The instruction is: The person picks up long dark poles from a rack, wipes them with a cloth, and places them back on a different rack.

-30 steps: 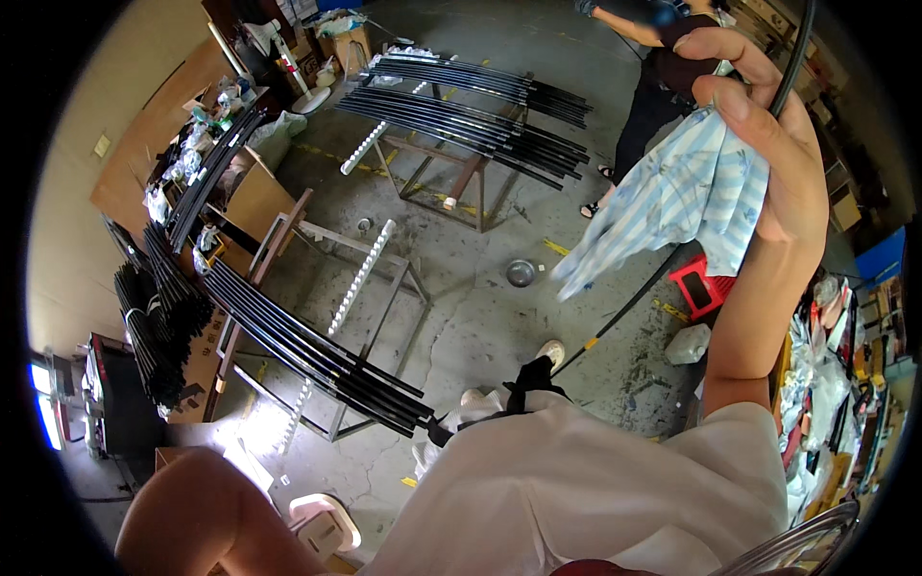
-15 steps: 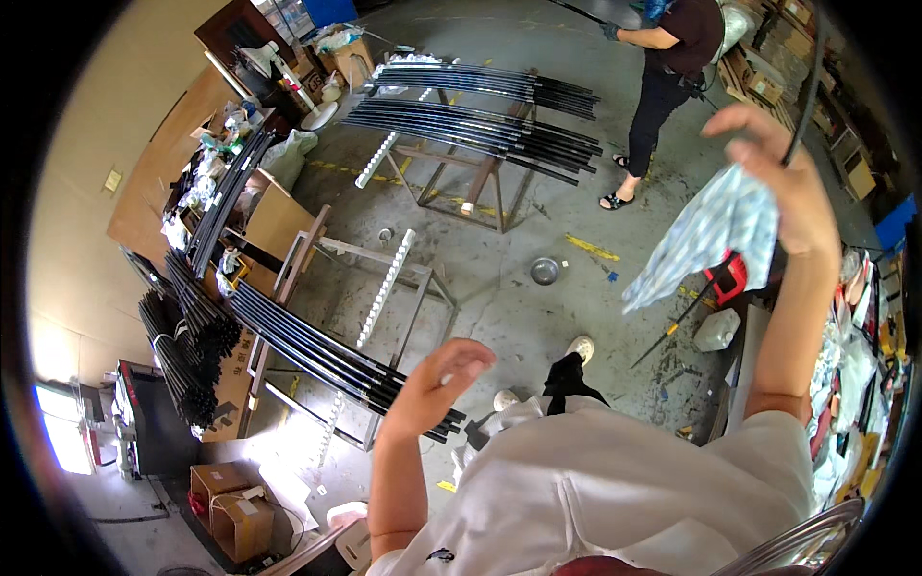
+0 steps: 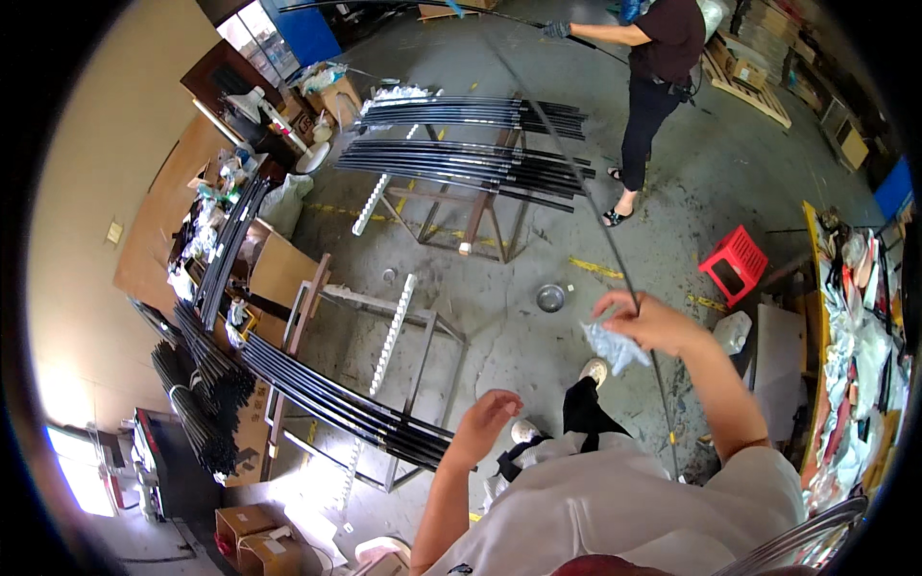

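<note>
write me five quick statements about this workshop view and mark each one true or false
1. The right hand holds a pale blue cloth at a long dark rod. True.
2. The left hand is gripping a cloth as well. False: the left hand is loosely curled, with nothing visible in it.
3. The stool on the floor is blue. False: the stool is red.
4. A round metal bowl stands on the floor. True.
5. The co-worker's hand that shows is bare. False: the co-worker's hand is gloved.
</note>
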### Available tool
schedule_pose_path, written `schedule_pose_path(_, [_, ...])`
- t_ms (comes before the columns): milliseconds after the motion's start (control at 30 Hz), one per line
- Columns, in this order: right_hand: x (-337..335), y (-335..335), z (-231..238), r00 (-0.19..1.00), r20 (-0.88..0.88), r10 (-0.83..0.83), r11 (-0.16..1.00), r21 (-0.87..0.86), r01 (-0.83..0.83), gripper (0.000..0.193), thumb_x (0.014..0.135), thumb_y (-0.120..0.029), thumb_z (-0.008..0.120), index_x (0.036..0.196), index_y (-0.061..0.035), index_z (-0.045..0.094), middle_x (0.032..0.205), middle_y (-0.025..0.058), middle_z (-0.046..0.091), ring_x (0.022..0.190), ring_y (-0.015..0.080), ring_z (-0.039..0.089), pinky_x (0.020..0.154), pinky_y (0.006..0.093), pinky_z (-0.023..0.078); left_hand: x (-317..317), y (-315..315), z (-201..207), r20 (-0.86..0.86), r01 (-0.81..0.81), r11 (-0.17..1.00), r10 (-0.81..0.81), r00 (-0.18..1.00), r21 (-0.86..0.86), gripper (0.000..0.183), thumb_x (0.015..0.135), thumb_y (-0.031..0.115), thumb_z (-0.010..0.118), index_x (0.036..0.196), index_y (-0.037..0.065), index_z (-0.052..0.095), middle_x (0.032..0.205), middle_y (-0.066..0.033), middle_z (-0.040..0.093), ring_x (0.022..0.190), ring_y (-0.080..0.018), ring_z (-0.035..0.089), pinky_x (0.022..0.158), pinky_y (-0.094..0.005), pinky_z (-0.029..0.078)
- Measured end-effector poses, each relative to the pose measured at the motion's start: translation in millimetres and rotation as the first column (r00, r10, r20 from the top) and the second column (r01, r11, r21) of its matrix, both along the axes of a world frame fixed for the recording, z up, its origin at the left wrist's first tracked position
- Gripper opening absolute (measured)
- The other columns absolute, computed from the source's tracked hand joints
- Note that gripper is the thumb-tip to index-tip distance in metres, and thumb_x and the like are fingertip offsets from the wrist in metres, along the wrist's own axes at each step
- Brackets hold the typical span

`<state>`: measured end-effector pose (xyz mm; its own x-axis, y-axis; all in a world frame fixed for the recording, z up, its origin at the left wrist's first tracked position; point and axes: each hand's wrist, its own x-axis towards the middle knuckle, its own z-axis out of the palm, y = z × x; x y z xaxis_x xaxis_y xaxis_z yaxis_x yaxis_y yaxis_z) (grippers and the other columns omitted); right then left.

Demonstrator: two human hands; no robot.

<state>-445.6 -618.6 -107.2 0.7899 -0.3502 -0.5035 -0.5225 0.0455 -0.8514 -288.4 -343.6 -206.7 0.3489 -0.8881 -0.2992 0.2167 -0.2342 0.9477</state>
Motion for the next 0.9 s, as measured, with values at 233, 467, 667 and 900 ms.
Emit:
schedule_pose_path(233, [-3.5, -19.1, -38.9, 1.0, -0.008, 0.011, 0.995, 0.099, -0.011, 0.022, 0.087, -0.021, 0.061, 0.107, -0.0129, 0.058, 0.073, -0.0038, 0.048, 0.061, 0.0041, 0.041, 0.046, 0.0196, 0.031, -5.6, -47.7, -7.6, 0.068, 0.103, 0.985, -0.113, 0.991, 0.14, 0.02, 0.093, 0.015, 0.051, 0.106, 0.0, 0.055, 0.1, -0.0072, 0.061, 0.094, -0.0152, 0.057, 0.086, -0.0282, 0.045])
schedule_pose_path(467, [-10.1, -61.7, -47.9, 1.0, 0.023, 0.006, 0.993, 0.115, -0.009, 0.023, 0.086, -0.024, 0.062, 0.105, -0.0114, 0.058, 0.077, -0.0011, 0.052, 0.059, 0.0057, 0.04, 0.047, 0.022, 0.033, -9.7, -125.0, 1.8, 0.109, 0.221, 0.961, -0.241, 0.964, 0.166, 0.025, 0.094, 0.021, 0.052, 0.108, 0.001, 0.055, 0.102, -0.007, 0.06, 0.096, -0.0151, 0.057, 0.086, -0.0283, 0.045])
schedule_pose_path(667, [-17.9, -101.4, -47.8, 0.994, 0.11, 0.017, 0.996, 0.084, -0.026, 0.024, 0.086, -0.024, 0.062, 0.105, -0.0093, 0.058, 0.068, -0.0045, 0.051, 0.058, 0.0051, 0.04, 0.051, 0.0221, 0.033, -23.4, -199.5, -19.3, -0.028, 0.392, 0.916, -0.391, 0.92, 0.085, 0.031, 0.095, 0.026, 0.05, 0.11, -0.001, 0.055, 0.103, -0.0063, 0.06, 0.097, -0.0148, 0.056, 0.088, -0.0288, 0.044])
schedule_pose_path(900, [-40.3, -148.0, -57.6, 0.993, 0.107, -0.049, 0.994, 0.1, 0.039, 0.022, 0.088, -0.022, 0.059, 0.105, -0.0092, 0.059, 0.069, -0.0035, 0.053, 0.058, 0.0061, 0.042, 0.051, 0.0226, 0.034, -56.2, -290.8, -38.8, -0.255, 0.618, 0.777, -0.577, 0.776, 0.123, 0.059, 0.092, 0.05, 0.046, 0.116, -0.003, 0.051, 0.108, -0.01, 0.058, 0.1, -0.0168, 0.055, 0.09, -0.0305, 0.044])
